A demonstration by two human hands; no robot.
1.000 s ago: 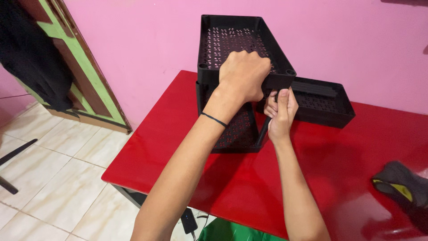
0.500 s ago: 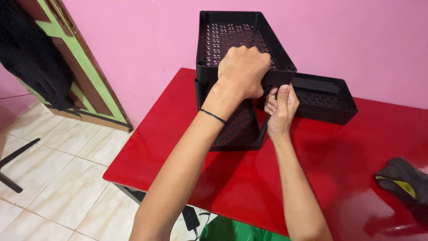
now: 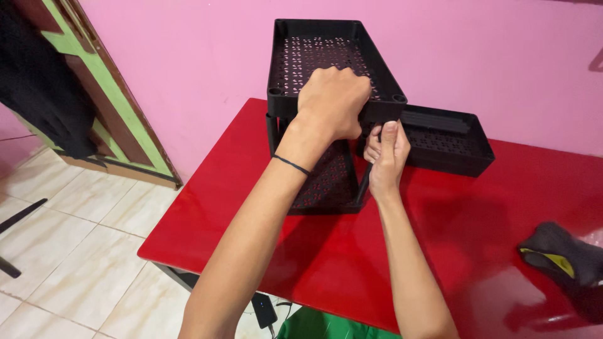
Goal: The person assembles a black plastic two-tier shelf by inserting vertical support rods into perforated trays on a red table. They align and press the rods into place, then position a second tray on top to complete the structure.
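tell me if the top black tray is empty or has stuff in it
Empty. The top tray shows only its bare perforated floor; the left hand grips its near rim, and nothing lies inside.

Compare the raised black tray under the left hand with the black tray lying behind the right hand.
The raised tray sits up on posts over a lower tier; the flat tray lies on the red table. The left hand grips the raised tray's rim; no hand touches the flat tray. Both are black, rectangular and perforated.

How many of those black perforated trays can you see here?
3: the top tray, gripped at its near rim by the left hand; the lower tray beneath it on posts; and a separate tray on the red table, right.
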